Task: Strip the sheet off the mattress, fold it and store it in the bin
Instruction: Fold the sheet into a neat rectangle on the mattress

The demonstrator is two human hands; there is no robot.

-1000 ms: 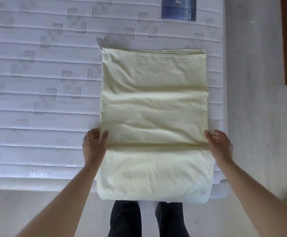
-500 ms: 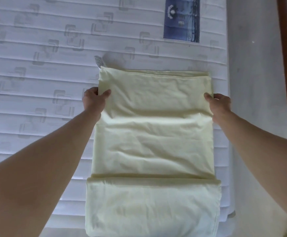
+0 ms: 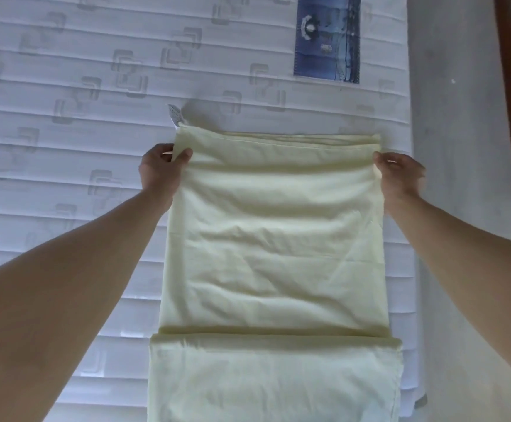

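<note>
The pale yellow sheet [image 3: 274,245], folded into a long band, lies flat on the bare white quilted mattress [image 3: 65,153] near its right edge. The left hand [image 3: 161,170] pinches the band's left edge near the far end, thumb on top, and the right hand [image 3: 399,175] grips the right edge opposite; a small white tag [image 3: 175,115] sticks out at the far left corner

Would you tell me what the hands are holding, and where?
The sheet: left hand and right hand pinch its two far corners.
</note>
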